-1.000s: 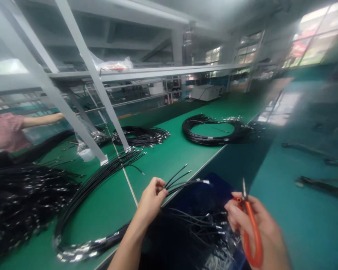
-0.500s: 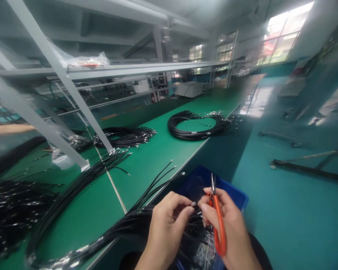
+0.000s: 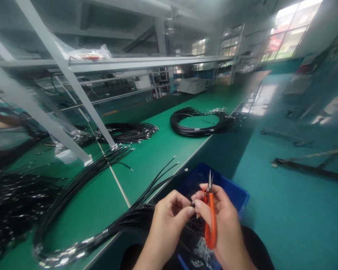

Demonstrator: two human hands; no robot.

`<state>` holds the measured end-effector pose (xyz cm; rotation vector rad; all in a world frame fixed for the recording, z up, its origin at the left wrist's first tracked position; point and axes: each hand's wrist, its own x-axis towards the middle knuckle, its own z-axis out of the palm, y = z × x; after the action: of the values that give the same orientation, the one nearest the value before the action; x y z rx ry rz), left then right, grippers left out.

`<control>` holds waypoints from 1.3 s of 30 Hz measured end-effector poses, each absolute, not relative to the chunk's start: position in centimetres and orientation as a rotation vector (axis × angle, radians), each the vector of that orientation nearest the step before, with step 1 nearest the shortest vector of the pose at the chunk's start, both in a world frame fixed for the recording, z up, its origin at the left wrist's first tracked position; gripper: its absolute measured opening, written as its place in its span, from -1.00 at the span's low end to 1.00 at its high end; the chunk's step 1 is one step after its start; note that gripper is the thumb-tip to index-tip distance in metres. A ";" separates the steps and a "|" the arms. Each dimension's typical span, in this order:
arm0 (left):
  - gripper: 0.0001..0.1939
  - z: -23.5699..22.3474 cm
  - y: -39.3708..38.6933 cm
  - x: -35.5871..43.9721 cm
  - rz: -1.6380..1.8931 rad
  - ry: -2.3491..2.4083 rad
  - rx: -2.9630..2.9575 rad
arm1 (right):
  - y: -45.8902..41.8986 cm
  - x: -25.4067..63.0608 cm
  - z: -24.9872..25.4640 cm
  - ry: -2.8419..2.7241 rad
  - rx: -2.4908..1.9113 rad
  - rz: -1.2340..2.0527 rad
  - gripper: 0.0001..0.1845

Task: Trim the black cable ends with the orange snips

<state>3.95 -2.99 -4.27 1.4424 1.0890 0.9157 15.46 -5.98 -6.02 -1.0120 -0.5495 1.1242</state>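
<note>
My left hand [image 3: 170, 223] pinches the end of a black cable between thumb and forefinger, its tip mostly hidden by the fingers. Against it, my right hand [image 3: 224, 219] brings thumb and fingertips to the same cable end. A pair of orange-handled scissors [image 3: 212, 221] rests in the right hand, blades pointing up. From beside the left hand, the bundle of black cables [image 3: 135, 217] curves back over the green bench [image 3: 154, 170], a few loose ends sticking up. Below both hands is a blue bin [image 3: 239, 197] with small pale pieces in it.
A coil of black cables [image 3: 197, 131] lies farther along the bench, with another coil [image 3: 126, 132] beside the shelf post [image 3: 73, 84]. A dark cable heap [image 3: 14, 206] fills the left. Metal stand legs [image 3: 304, 167] are on the floor at right. A co-worker's blurred arm shows far left.
My left hand has left the loose upright cable ends and moved right and down to another cable end. The right hand, still with the scissors, has come left to meet it.
</note>
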 end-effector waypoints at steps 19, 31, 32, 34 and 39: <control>-0.88 -5.4 -3.7 3.9 1.121 0.960 1.274 | -5.9 13.5 -5.5 -0.236 -0.756 1.454 -0.76; -0.93 -4.2 -2.9 3.1 1.046 0.779 1.070 | -5.5 13.7 -5.8 -0.255 -0.646 1.569 -0.82; -0.92 -4.2 -2.9 3.1 1.049 0.779 1.086 | -5.4 13.7 -5.8 -0.249 -0.641 1.570 -0.82; -0.90 -4.2 -2.8 2.9 1.041 0.795 1.122 | -5.4 13.8 -5.6 -0.228 -0.622 1.570 -0.83; -0.93 -4.2 -2.8 1.9 1.218 1.165 1.615 | -5.1 13.8 -5.1 -0.151 -0.606 1.557 -0.83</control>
<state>1.94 -2.75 -4.19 1.6155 1.1648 1.2185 13.79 -5.14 -5.14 -0.6061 -0.1510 1.5574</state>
